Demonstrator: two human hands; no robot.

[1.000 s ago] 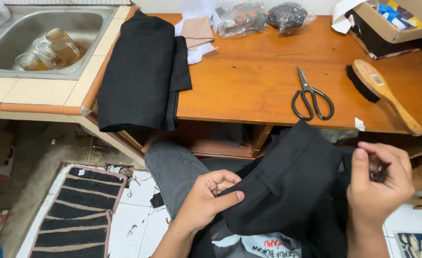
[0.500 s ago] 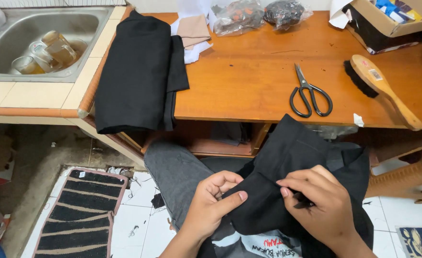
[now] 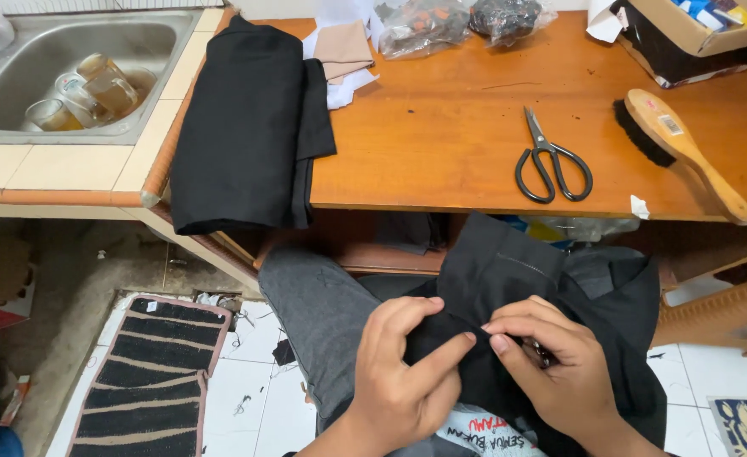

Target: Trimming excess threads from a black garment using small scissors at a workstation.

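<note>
A black garment [image 3: 534,288] lies across my lap, below the front edge of the wooden table [image 3: 441,161]. My left hand [image 3: 403,377] pinches a fold of this garment at its left edge. My right hand [image 3: 551,368] rests on the same fold, fingertips meeting the left thumb, with a small dark object partly hidden under its fingers. Both hands sit close together over the cloth. My grey trouser leg [image 3: 314,313] shows to the left.
Black scissors [image 3: 549,161] and a wooden brush [image 3: 686,148] lie on the table. Folded black cloth [image 3: 242,127] hangs over the table's left end. A steel sink [image 3: 68,76] holds glasses. Plastic bags [image 3: 449,21] and a cardboard box [image 3: 686,25] stand at the back. A striped mat [image 3: 149,381] covers the floor.
My right hand came down from the raised right side onto the fold beside my left hand. The garment now lies lower and flatter on my lap.
</note>
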